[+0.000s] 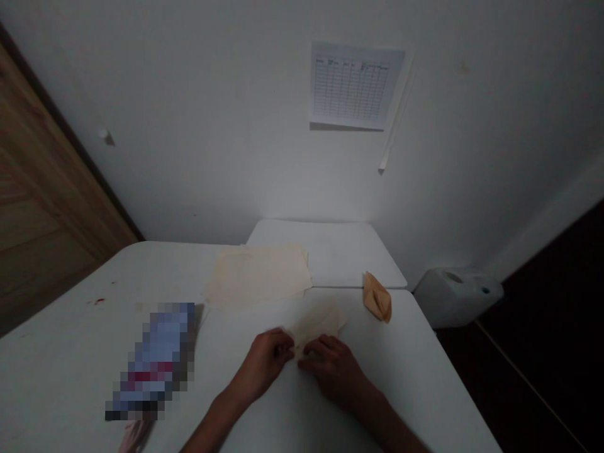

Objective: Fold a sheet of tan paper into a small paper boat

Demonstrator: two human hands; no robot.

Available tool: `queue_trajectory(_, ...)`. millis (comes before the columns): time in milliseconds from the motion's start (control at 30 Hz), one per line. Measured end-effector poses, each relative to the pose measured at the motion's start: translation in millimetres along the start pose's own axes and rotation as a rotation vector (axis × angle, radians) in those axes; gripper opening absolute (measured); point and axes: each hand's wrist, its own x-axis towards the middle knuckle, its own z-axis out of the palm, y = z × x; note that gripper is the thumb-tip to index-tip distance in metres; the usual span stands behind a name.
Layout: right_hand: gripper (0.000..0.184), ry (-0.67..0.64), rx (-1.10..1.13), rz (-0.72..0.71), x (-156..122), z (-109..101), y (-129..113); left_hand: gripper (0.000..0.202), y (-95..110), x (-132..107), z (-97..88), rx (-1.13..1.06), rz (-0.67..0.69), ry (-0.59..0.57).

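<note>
Both hands meet over a pale cream sheet of paper (325, 319) on the white table, and the sheet looks partly folded. My left hand (271, 353) pinches its near left edge between thumb and fingers. From the other side my right hand (330, 362) grips the same near edge, fingers curled and pressed together. The paper's near part is hidden under the fingers. To the right of my right hand lies a folded brown paper piece (377, 297). Beyond my hands a flat stack of cream paper sheets (259, 272) rests on the table.
A blurred-out bluish item (160, 352) lies on the left of the white table (226, 402). A second white tabletop (340, 251) adjoins at the back. On the wall hangs a printed chart (353, 87). A white container (457, 296) stands beyond the right edge.
</note>
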Motion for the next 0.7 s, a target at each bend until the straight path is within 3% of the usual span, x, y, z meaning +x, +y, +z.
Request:
queue_trajectory(200,0.026,-0.051,-0.029,0.023,3,-5,-4,0.015,-5,-11,-4.1,0.054,0.129,0.025)
queue_trajectory(300,0.024,-0.065,-0.046,0.025,4,-8,-7,0.02,-6,-28,-5.8,0.21,0.217,0.078)
queue_trajectory(367,0.024,-0.073,-0.045,0.031,4,-9,-8,0.024,-5,-39,-6.3,0.326,0.253,0.043)
queue_trajectory(500,0.028,-0.074,-0.029,0.045,3,-9,-8,0.027,-4,-51,-4.6,0.467,0.296,0.0)
queue_trajectory(700,0.028,-0.073,-0.033,0.04,3,-5,-6,0.039,-11,-50,0.3,0.545,0.306,0.003)
